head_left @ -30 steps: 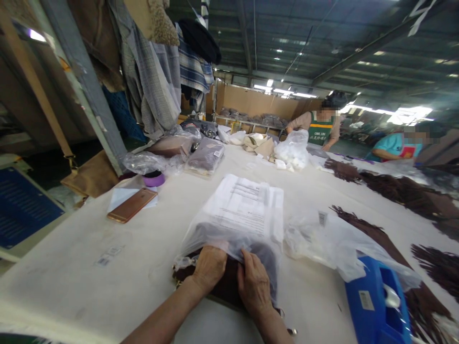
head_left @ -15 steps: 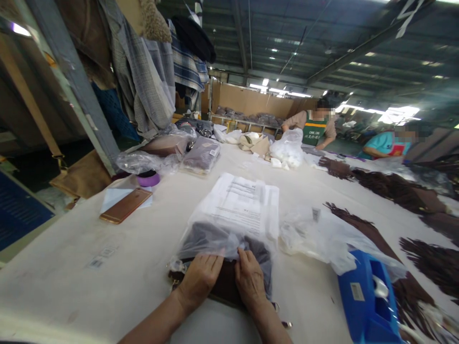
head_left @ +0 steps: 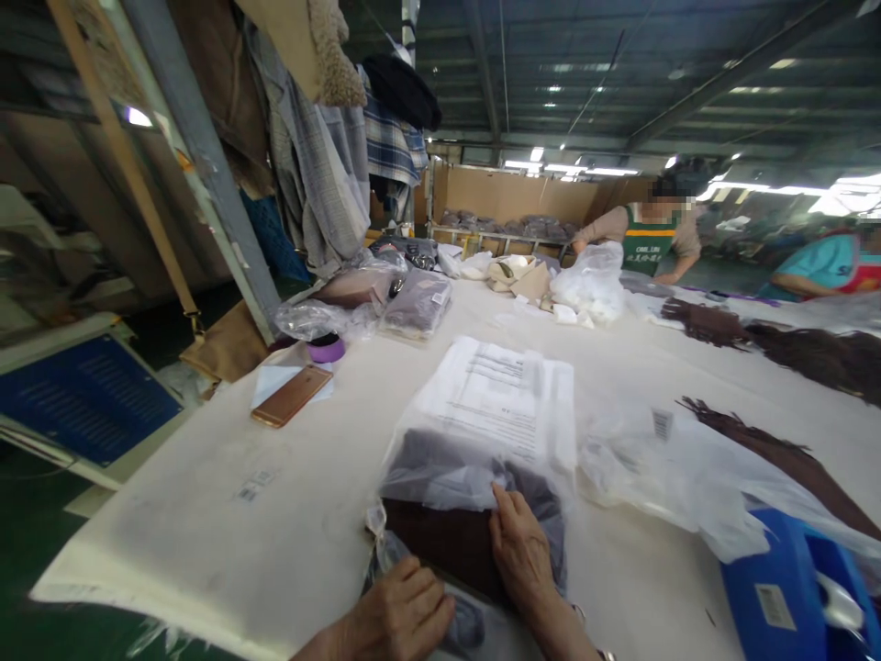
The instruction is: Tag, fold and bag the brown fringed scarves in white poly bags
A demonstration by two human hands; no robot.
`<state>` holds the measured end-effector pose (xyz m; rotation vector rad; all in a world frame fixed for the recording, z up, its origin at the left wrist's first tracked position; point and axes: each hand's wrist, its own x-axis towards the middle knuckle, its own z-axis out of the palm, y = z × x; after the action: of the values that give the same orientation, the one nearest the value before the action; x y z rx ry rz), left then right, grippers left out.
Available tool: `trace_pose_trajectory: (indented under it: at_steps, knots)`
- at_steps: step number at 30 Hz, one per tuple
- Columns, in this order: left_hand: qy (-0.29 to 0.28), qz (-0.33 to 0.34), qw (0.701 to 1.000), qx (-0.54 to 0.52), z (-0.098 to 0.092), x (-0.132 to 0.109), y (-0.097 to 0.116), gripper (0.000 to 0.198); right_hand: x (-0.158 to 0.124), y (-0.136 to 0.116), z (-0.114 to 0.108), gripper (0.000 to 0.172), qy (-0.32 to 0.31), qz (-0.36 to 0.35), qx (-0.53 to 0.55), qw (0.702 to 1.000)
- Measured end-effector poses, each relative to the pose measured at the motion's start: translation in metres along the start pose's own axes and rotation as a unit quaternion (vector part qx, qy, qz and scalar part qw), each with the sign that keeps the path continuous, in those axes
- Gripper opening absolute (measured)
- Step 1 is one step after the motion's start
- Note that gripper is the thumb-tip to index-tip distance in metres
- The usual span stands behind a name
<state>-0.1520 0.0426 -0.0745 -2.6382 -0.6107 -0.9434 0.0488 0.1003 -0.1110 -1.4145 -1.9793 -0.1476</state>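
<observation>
A dark brown bag [head_left: 440,542] lies flat in front of me, partly inside a clear plastic bag [head_left: 468,477] with printed text on its far part. My left hand [head_left: 403,610] is closed at the near left corner, its fingers curled on the plastic there. On the right side, my right hand [head_left: 523,546] rests over the brown bag, its fingertips pinching the rim of the plastic. Part of the brown bag's near edge is hidden by my hands.
A phone [head_left: 293,397] lies on paper to the left, near a purple tape roll [head_left: 326,349]. A wrapped package [head_left: 417,305] sits beyond. On the right are loose plastic [head_left: 661,468], a blue tape dispenser [head_left: 777,578] and fringed brown pieces [head_left: 777,450]. Two people work across the table.
My left hand has moved from the plastic's rim toward me, to the near left corner. The right hand stays at the rim. The view has turned left.
</observation>
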Motion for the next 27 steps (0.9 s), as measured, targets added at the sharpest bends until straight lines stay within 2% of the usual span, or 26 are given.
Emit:
trace_pose_trajectory:
  at_steps: [3, 5, 7, 8, 11, 13, 14, 18, 20, 22, 24, 25, 27]
  knots:
    - [-0.016, -0.017, 0.999, 0.022, 0.001, 0.007, -0.001, 0.017, 0.002, 0.001, -0.004, 0.035, -0.011, -0.017, -0.002, 1.000]
    - [-0.028, -0.034, 0.999, 0.000, -0.003, 0.009, -0.002, 0.015, 0.002, 0.002, -0.007, 0.035, -0.019, -0.028, -0.003, 0.999]
    - [-0.049, -0.044, 0.997, -0.043, -0.009, 0.009, -0.005, 0.024, 0.001, 0.002, -0.009, 0.035, -0.023, -0.035, -0.002, 0.999]
    - [-0.042, -0.059, 0.996, -0.046, -0.012, 0.008, -0.009, 0.030, 0.001, 0.002, -0.009, 0.035, -0.021, -0.039, -0.003, 0.999]
    - [0.018, -0.176, 0.982, 0.069, -0.014, 0.004, -0.030, 0.030, 0.000, 0.002, -0.007, 0.034, 0.001, -0.053, -0.007, 0.999]
    - [0.030, -0.263, 0.952, 0.154, -0.012, 0.003, -0.048, 0.027, -0.001, 0.002, -0.005, 0.036, 0.015, -0.061, -0.009, 0.998]
    - [0.026, -0.285, 0.943, 0.173, -0.009, 0.003, -0.056, 0.025, -0.001, 0.001, -0.005, 0.038, 0.023, -0.062, -0.009, 0.998]
    - [0.023, -0.301, 0.941, 0.156, -0.002, 0.003, -0.073, 0.024, -0.003, -0.010, -0.014, 0.049, 0.072, -0.084, -0.039, 0.993]
    - [0.022, -0.307, 0.940, 0.148, 0.000, 0.003, -0.072, 0.026, -0.004, -0.021, -0.023, 0.047, 0.070, -0.157, -0.039, 0.984]
    - [0.028, -0.313, 0.938, 0.144, 0.000, 0.003, -0.069, 0.026, -0.002, -0.035, -0.030, 0.039, 0.041, -0.250, -0.018, 0.967]
    - [0.036, -0.317, 0.937, 0.141, -0.001, 0.002, -0.067, 0.026, 0.002, -0.048, -0.032, 0.038, 0.020, -0.299, -0.003, 0.954]
    - [0.040, -0.317, 0.937, 0.140, -0.001, 0.002, -0.067, 0.026, 0.005, -0.054, -0.030, 0.039, 0.020, -0.297, -0.007, 0.955]
    - [0.049, -0.313, 0.938, 0.140, 0.000, 0.001, -0.067, 0.025, 0.009, -0.063, -0.022, 0.037, 0.020, -0.245, -0.032, 0.969]
